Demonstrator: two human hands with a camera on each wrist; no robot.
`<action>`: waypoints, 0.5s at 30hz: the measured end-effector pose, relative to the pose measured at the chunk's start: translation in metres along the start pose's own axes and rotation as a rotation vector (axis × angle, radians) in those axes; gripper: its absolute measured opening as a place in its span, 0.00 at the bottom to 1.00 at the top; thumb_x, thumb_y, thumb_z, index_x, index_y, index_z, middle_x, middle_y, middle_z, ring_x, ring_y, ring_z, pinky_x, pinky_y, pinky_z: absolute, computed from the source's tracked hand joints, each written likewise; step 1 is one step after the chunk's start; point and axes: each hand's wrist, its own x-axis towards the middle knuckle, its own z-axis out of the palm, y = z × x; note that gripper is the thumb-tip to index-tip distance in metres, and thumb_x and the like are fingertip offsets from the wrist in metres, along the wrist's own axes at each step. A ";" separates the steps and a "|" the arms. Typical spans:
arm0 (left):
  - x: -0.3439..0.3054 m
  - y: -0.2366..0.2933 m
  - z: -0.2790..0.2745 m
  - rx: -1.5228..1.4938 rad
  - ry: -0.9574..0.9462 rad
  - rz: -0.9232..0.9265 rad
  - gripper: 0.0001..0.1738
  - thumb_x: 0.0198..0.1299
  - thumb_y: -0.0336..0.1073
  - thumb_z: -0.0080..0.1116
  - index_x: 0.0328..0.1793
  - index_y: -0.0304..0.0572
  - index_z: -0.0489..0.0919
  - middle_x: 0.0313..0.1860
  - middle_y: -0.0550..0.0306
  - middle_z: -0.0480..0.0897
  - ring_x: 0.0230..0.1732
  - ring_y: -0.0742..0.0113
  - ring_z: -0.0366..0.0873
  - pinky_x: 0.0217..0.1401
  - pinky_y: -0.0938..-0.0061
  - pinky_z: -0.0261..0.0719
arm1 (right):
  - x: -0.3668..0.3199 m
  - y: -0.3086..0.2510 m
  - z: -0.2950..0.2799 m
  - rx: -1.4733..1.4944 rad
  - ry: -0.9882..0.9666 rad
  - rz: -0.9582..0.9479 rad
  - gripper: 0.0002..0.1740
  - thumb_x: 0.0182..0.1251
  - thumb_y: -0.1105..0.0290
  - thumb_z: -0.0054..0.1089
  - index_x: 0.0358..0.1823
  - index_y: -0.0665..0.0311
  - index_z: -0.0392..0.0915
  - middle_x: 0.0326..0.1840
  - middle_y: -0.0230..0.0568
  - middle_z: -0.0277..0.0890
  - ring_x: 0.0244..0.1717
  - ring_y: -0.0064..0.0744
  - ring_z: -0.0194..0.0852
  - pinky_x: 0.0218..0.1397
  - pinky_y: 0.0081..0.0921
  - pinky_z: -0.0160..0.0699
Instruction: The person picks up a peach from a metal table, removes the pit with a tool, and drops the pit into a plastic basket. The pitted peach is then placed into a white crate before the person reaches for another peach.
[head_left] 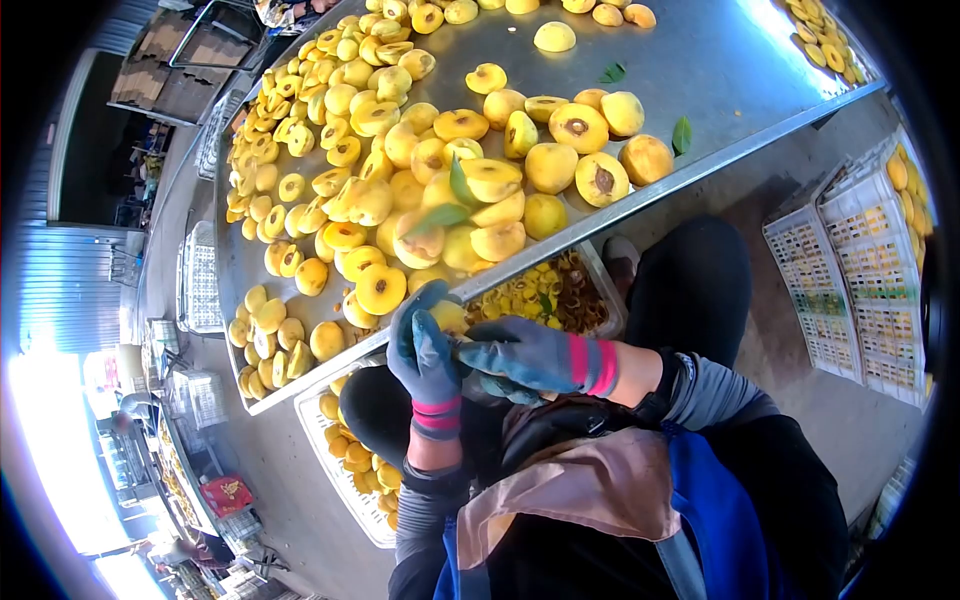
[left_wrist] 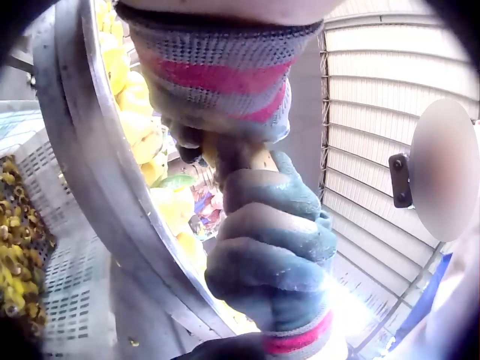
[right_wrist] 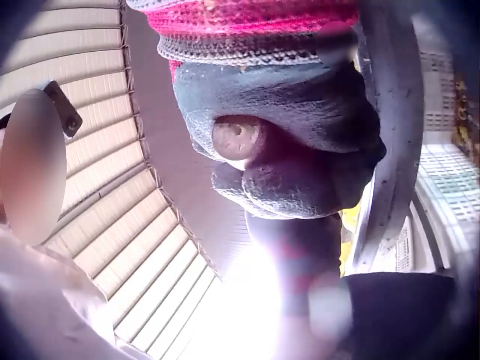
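Both hands wear grey-blue knit gloves with pink bands and meet in front of the table edge. My left hand (head_left: 425, 350) holds a yellow peach (head_left: 450, 316), mostly covered by the glove. My right hand (head_left: 535, 358) is right beside it, its fingers curled round a tool with a round, pale handle end (right_wrist: 237, 138). The tool's working end is hidden between the hands. Just beyond them, whole and halved yellow peaches, such as a cut half (head_left: 380, 289) with its hollow upward, lie heaped on the metal table (head_left: 720, 60).
Under the table edge a crate (head_left: 612, 305) holds yellow and brown scraps. A white crate (head_left: 345, 500) of peaches stands by the left knee. White lattice crates (head_left: 800, 270) with peaches stand at the right. A raised metal rim (head_left: 640, 200) borders the table. Green leaves (head_left: 682, 135) lie on it.
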 end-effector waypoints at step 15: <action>0.001 0.003 -0.009 0.015 -0.252 -0.118 0.27 0.76 0.49 0.46 0.54 0.27 0.82 0.41 0.53 0.85 0.38 0.72 0.80 0.46 0.78 0.77 | 0.011 0.019 -0.015 -0.478 0.192 -0.202 0.19 0.74 0.55 0.55 0.51 0.65 0.79 0.34 0.49 0.83 0.31 0.42 0.81 0.36 0.39 0.77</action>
